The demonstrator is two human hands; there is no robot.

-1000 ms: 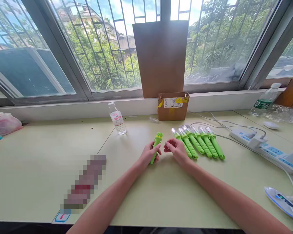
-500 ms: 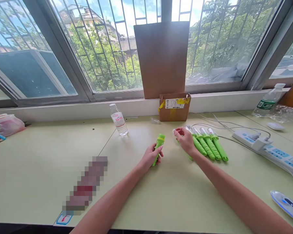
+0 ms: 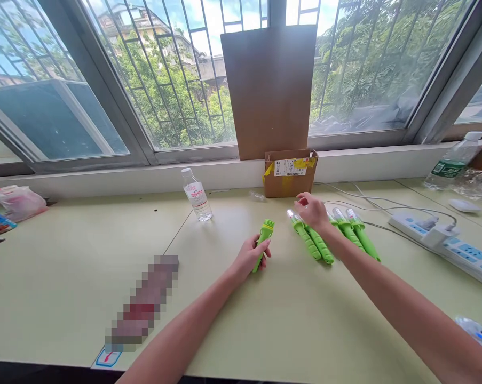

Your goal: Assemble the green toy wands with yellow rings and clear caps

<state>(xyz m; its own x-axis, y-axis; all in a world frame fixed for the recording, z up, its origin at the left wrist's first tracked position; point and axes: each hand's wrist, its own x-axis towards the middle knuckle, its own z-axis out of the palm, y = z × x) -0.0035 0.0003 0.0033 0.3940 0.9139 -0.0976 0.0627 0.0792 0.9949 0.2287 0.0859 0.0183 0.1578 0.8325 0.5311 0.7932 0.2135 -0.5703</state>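
Observation:
My left hand [image 3: 251, 255] is wrapped round a green plastic flashlight-like tube [image 3: 267, 230], tilted, with a ridged, threaded-looking top and a yellowish ring. To its right lies a row of several similar green tubes [image 3: 308, 240] with clear tips and spiral-grooved bodies. Over the far end of this row is my right hand [image 3: 313, 210], its fingers curled towards the thumb. Whatever those fingertips may pinch is hidden. The hand and forearm cover part of the middle tubes.
Behind the tubes stands a small cardboard box [image 3: 289, 184], with a tall cardboard sheet [image 3: 270, 90] against the window. A water bottle [image 3: 198, 197] stands left of centre. Cables and a white power strip [image 3: 460, 245] lie at right, near another bottle [image 3: 451, 162]. A pixelated patch [image 3: 144, 301] covers something at left.
My right hand has shifted slightly up and right, off the leftmost tubes, whose clear tips now show. My left hand keeps its grip on the green tube. The view has shifted slightly.

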